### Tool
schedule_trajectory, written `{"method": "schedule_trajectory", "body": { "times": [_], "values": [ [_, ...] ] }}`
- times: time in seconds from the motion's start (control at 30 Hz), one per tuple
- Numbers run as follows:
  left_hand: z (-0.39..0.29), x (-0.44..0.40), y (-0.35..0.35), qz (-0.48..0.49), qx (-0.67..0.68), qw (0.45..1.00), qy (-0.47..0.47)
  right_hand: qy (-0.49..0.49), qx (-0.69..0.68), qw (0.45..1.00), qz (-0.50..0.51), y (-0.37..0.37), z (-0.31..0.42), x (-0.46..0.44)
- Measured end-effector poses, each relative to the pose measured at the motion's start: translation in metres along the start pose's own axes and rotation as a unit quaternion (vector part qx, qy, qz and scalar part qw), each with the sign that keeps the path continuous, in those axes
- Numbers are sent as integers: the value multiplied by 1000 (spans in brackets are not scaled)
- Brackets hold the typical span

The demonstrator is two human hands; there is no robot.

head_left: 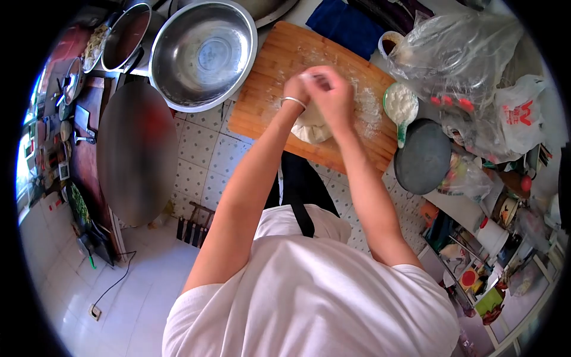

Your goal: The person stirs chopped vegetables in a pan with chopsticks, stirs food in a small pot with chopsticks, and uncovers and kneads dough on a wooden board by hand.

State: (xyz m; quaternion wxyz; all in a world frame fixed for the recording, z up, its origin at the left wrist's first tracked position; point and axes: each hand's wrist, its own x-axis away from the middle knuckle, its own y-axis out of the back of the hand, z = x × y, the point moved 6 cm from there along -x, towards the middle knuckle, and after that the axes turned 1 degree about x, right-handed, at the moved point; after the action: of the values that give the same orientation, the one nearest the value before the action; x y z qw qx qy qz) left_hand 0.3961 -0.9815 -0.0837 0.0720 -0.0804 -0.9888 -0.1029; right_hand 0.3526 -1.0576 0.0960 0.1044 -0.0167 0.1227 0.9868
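My left hand (pixel 295 90), with a pale bangle at the wrist, and my right hand (pixel 336 94) meet above the wooden board (pixel 262 89). Motion blurs both. The fingers of my right hand curl in against the left; what lies between them, if anything, is too smeared to make out. My left fingers are mostly hidden. Under the hands and forearms sits a lump of pale dough (pixel 312 132), partly covered, near the board's front edge. Loose flour (pixel 370 107) is scattered over the board, mostly right of the dough.
A large steel basin (pixel 172 71) stands left of the board, with a pot (pixel 128 41) beyond it. To the right are a green-handled scoop of flour (pixel 402 104), a dark round pan or lid (pixel 422 156) and plastic bags (pixel 458 53). A blue cloth (pixel 344 27) touches the back.
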Motion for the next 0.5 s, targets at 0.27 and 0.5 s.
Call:
{"method": "schedule_trajectory", "body": {
  "times": [0.27, 0.5],
  "values": [
    [-30, 111, 44, -147, -52, 986, 55, 86, 1, 971, 222, -108, 49, 22],
    [-28, 102, 49, -127, -104, 984, 72, -81, 349, 934, 0, 45, -110, -56]
  ]
}}
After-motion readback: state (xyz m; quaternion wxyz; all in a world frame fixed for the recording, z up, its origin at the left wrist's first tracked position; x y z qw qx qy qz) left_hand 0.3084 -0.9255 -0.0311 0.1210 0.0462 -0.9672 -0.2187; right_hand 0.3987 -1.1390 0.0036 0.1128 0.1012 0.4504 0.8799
